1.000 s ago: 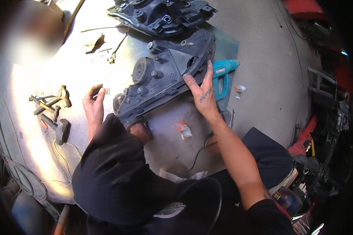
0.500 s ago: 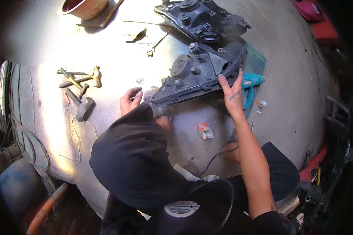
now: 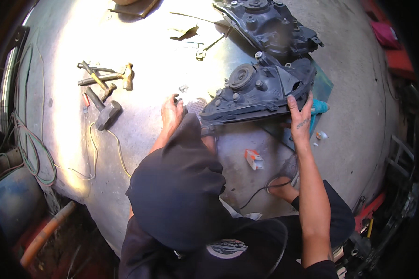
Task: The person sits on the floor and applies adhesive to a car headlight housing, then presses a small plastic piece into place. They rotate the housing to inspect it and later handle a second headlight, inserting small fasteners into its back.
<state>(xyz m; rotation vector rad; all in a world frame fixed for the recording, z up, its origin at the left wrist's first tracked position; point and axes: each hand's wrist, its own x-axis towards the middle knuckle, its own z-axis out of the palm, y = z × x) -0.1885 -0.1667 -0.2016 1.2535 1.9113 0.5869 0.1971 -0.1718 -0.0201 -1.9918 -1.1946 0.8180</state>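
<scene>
A black car headlight unit (image 3: 265, 100), its back with round caps and sockets facing up, is tilted in front of my knees. My right hand (image 3: 301, 116) grips its right end, thumb on the near edge and fingers around the rim. Beside the unit's left tip, apart from it, my left hand (image 3: 172, 115) is raised with curled fingers. Something small and dark shows at its fingertips, too unclear to name. Partly hidden behind my right hand lies a teal heat gun (image 3: 320, 107). A second black headlight unit (image 3: 274, 30) rests farther off.
Several hammers (image 3: 127, 76) lie at left, with a heavy sledgehammer head (image 3: 109, 115) nearest. An orange and white carton (image 3: 253, 159) is on the floor between my feet. A small bulb-like piece (image 3: 321, 135) sits at right. Hoses (image 3: 32, 160) coil at far left.
The whole view has shifted, so most things appear farther right. My left hand has turned so its fingers point more forward. The right hand keeps its grip on the headlight unit.
</scene>
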